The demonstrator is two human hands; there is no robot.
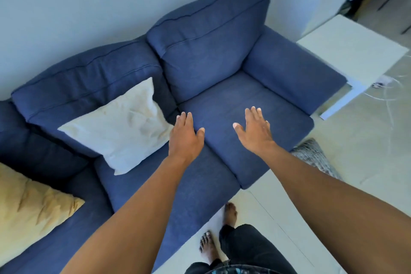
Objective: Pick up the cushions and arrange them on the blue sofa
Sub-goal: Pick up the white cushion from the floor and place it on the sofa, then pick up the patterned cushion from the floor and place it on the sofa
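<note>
Both hands, left hand point(185, 138) and right hand point(255, 132), hover spread and empty; white cushion point(124, 127) and yellow cushion point(29, 209) lie on blue sofa point(222, 55), right seat seemingly unfilled.

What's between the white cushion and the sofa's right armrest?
In the head view, only bare blue seat fabric lies between the white square cushion and the padded blue armrest, with the open left hand and right hand above it.
</note>
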